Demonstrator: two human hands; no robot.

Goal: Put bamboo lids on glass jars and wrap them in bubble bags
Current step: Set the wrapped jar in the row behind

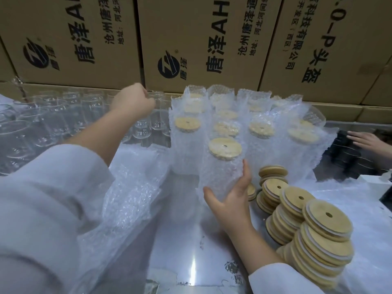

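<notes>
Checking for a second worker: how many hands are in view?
3. Left hand pinching a bare jar, right hand holding a wrapped jar, a third hand at the right edge. Others may be off-frame.

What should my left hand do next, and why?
Probably the left hand should lift the empty glass jar it grips and bring it toward the bamboo lids; the wrapped jar in the right hand is already lidded and bagged.

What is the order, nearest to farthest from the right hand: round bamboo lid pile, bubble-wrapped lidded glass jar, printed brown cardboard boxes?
1. Bubble-wrapped lidded glass jar, in the right hand itself.
2. Round bamboo lid pile, just to its right.
3. Printed brown cardboard boxes, at the back.
</notes>
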